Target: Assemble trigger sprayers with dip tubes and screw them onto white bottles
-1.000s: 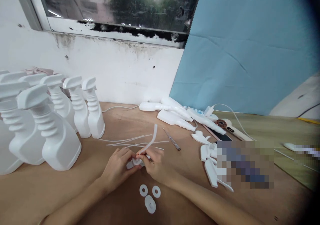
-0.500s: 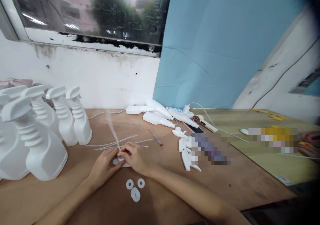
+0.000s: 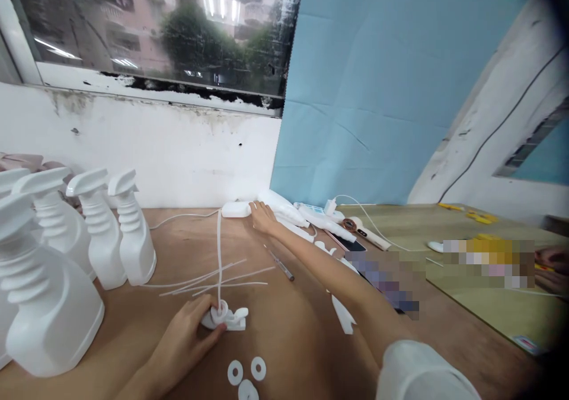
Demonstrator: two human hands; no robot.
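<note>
My left hand [image 3: 189,332] grips a white trigger spray head [image 3: 235,319] lying on the table, thumb in front and fingers behind. From the collar of the spray head a thin white dip tube [image 3: 219,258] stands upright. My right hand [image 3: 263,216] is stretched to the back of the table, its fingers closed over one end of a white bottle [image 3: 235,210] lying on its side. Part of that bottle is hidden under the hand. White ring washers [image 3: 258,368] lie near the front edge of the view, close to my left hand.
Several loose tubes [image 3: 231,285] and a pen-like tool [image 3: 281,265] lie mid-table. White bottles with spray heads [image 3: 137,240] stand at left. More bottles [image 3: 288,210] lie at the back. A phone [image 3: 349,241] and a power strip are at right; another person's hand [image 3: 551,269] shows far right.
My right hand has left the spray head and moved to the bottle lying at the back. My left hand stays on the spray head. The view has tilted up slightly.
</note>
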